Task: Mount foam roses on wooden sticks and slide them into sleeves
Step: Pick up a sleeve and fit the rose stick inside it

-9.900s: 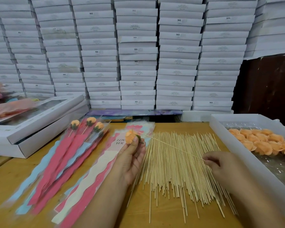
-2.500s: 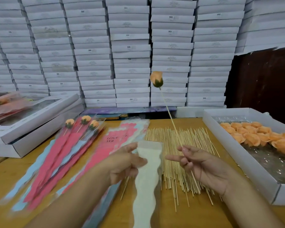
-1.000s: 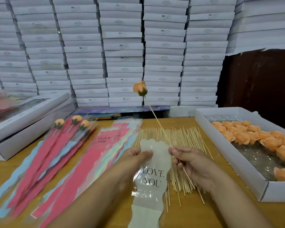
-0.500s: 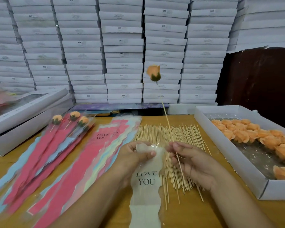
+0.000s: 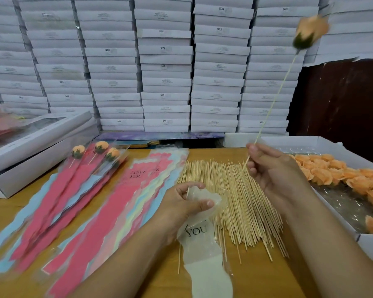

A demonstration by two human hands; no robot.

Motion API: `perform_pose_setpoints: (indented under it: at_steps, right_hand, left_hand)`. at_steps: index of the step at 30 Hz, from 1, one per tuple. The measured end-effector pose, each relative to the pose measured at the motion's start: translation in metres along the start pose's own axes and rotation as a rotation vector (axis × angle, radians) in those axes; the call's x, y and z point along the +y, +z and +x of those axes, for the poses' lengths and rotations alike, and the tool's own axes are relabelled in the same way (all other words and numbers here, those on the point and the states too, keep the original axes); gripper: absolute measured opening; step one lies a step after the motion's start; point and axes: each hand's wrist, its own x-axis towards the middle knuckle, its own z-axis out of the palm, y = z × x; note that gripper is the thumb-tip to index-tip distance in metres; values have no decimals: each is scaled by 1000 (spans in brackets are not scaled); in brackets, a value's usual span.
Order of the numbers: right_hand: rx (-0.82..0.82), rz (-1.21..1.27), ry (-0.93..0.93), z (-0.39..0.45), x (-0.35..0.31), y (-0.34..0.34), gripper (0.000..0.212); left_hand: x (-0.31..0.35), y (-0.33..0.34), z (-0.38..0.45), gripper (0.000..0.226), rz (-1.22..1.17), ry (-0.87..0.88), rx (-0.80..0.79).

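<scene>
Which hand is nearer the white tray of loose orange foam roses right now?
Right. The right hand holds a stick beside the white tray's near wall; the left hand grips a clear sleeve across the stick pile.

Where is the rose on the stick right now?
The rose is up at the top right, in front of the stacked white boxes, on a stick pinched by the right hand.

- Clear plastic sleeve with cream lower part [image 5: 199,237]: black "YOU" legible; the line above is hidden by the fold.
- Topmost pink flat sleeve [image 5: 138,186] in the pile: "LOVE YOU".
- Stacked white cardboard boxes [image 5: 166,61]: "SGS" on several end labels; finer print illegible.
</scene>
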Motion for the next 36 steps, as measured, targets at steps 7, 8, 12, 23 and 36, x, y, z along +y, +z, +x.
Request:
perform_pose_setpoints:
  at_steps: [7,8,12,23,36]
  right_hand:
    - [-53,-108,-43,9,8,25,17]
    - [-53,-131,-31,9,13,25,19]
    - [-48,-129,21,9,29,22,25]
    - [-64,-144,0,11,28,18,23]
    - [-35,-141,19,14,34,23,18]
  left_hand:
    - [-1,0,1,52,-2,-5,-18]
    - [-1,0,1,51,7,-4,-10]
    - [-3,0,2,47,32,17,-18]
    - [-3,0,2,39,35,-5,-14]
    - [6,-1,-7,24,39,-17,-90]
